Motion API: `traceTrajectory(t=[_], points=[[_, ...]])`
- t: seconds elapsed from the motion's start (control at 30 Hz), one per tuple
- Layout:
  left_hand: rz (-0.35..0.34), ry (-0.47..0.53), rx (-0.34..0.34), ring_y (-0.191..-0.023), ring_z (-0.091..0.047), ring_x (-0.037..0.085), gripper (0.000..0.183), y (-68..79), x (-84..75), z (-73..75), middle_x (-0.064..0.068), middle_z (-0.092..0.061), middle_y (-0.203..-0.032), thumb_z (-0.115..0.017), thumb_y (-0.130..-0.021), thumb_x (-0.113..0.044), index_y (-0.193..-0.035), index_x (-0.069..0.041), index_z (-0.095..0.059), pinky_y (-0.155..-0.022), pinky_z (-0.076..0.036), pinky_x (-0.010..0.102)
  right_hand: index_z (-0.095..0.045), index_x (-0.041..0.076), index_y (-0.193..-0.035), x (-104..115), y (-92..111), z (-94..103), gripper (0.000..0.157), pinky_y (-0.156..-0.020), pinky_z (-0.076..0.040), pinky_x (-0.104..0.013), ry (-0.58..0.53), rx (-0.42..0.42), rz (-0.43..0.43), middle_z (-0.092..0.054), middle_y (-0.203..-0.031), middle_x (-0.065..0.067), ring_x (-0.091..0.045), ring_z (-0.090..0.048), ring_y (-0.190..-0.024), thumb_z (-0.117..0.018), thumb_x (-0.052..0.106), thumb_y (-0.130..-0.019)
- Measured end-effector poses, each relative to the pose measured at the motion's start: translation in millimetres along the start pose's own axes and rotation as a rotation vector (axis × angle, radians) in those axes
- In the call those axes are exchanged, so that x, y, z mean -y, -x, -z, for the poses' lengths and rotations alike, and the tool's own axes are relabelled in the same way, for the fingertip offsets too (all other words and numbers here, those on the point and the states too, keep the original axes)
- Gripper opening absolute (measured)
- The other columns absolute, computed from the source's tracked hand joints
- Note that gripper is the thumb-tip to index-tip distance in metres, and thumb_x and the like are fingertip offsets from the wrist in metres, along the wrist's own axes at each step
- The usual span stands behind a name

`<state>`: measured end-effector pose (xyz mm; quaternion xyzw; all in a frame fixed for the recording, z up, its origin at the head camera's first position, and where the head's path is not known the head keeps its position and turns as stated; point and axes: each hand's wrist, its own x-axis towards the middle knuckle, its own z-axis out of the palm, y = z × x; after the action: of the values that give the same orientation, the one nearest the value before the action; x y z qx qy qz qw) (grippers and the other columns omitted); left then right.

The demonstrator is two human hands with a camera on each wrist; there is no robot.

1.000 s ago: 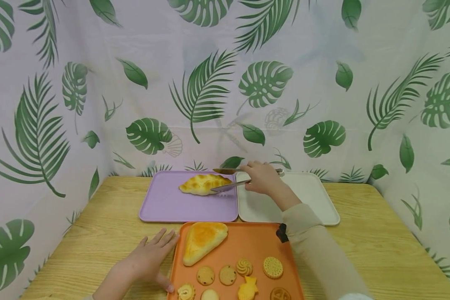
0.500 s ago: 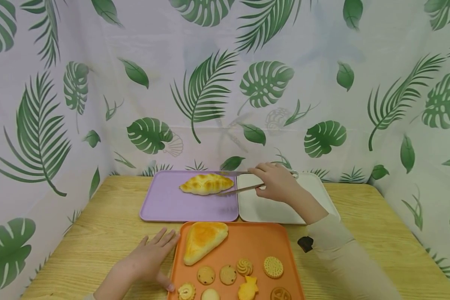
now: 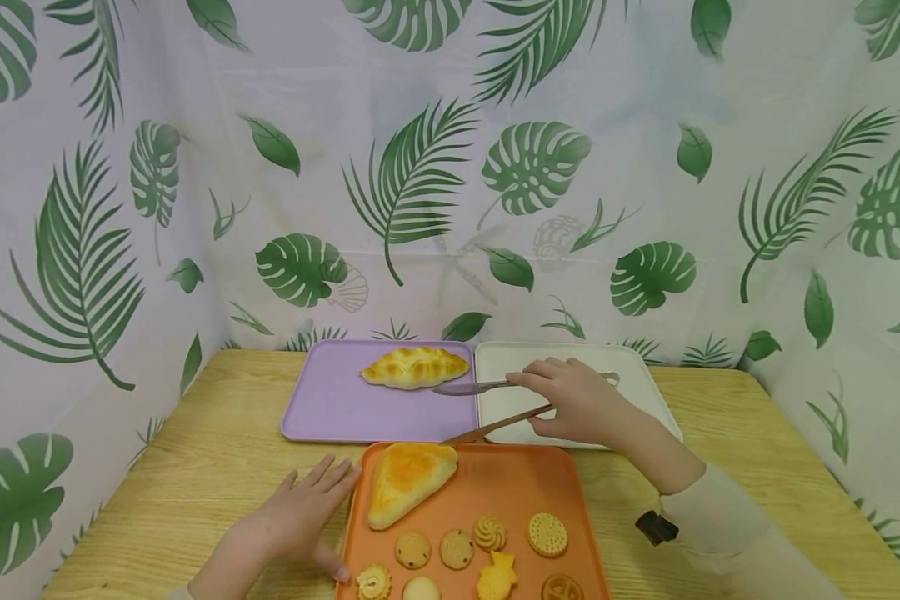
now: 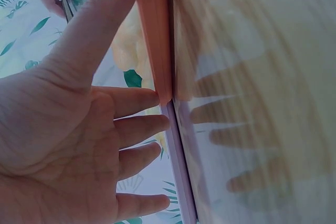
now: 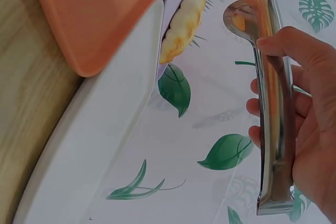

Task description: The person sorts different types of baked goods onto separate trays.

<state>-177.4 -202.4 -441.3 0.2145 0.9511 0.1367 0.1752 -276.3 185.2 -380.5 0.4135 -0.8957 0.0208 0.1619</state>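
My right hand (image 3: 581, 402) grips metal tongs (image 5: 266, 177) over the white tray (image 3: 498, 357). The arms of the tongs are spread, with nothing between the tips. One tip is near the right end of a long golden braided bread (image 3: 412, 368) on the purple tray (image 3: 375, 421). The other tip overlaps the back edge of the orange tray (image 3: 528, 477) in the head view, close to a triangular bread (image 3: 408, 485). My left hand (image 3: 288, 518) is at the orange tray's left edge, fingers outstretched and thumb at the rim (image 4: 152, 30).
Several cookies, among them a round dotted cookie (image 3: 547, 534) and a fish-shaped cookie (image 3: 497, 577), lie on the front of the orange tray. The wooden table (image 3: 217, 417) shows around the trays. A leaf-print cloth (image 3: 435, 167) hangs close behind and at both sides.
My right hand has moved right and toward me with the tongs, off the braided bread, which stays on the purple tray. The tongs have spread wider. My left hand keeps its place.
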Motion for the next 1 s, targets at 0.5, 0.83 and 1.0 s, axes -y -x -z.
traceTrajectory(t=[0.5,0.83,1.0], points=[[0.018,-0.002,0.02,-0.15,-0.013,0.041,0.124,-0.7,0.4,-1.0,0.017,-0.023,-0.161,-0.083,-0.057,-0.06,-0.154,-0.007,-0.026,-0.111,-0.015,0.074,-0.065,0.014,-0.125,22.9,-0.3,-16.6,0.055,-0.077,-0.054,-0.039,-0.01,0.074,0.12,-0.068,-0.109,0.0,-0.019,-0.064,-0.101,-0.081,0.026,-0.074],[0.021,-0.001,0.023,-0.151,-0.013,0.04,0.124,-0.8,-0.1,-1.1,0.017,-0.023,-0.161,-0.083,-0.057,-0.059,-0.154,-0.008,-0.026,-0.111,-0.015,0.074,-0.065,0.015,-0.123,31.8,-7.5,-18.4,0.052,-0.075,-0.053,-0.038,-0.023,0.151,0.114,-0.067,-0.108,0.0,-0.019,-0.063,-0.1,-0.08,0.028,-0.075],[0.02,0.008,0.022,-0.151,-0.012,0.04,0.124,-1.4,1.1,-1.5,0.017,-0.022,-0.162,-0.084,-0.057,-0.058,-0.154,-0.008,-0.026,-0.111,-0.015,0.074,-0.065,0.016,-0.122,35.2,-7.8,-20.4,0.051,-0.071,-0.052,-0.037,-0.001,0.166,0.102,-0.066,-0.106,0.001,-0.019,-0.063,-0.097,-0.08,0.029,-0.075]])
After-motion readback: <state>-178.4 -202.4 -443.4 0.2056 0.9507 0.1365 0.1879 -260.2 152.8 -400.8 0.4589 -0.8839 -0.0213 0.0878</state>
